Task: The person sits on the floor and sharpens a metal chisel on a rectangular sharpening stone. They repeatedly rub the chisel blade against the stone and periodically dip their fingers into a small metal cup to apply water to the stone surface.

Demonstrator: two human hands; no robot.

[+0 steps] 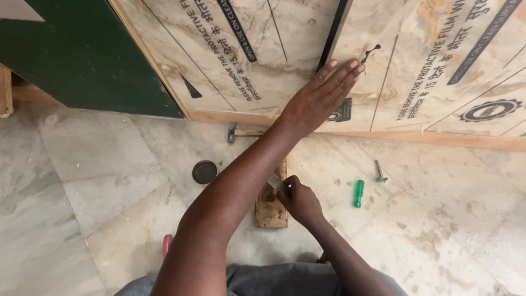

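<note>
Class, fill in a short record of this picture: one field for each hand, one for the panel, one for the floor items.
Left hand: flat, fingers together, pressed on the panel
Right hand: closed on a small clear object, over a wooden block
Panel: marble-patterned, film-covered, leaning upright, black seam beside the fingertips
Floor: green-handled screwdriver, round dark lid, hammer
</note>
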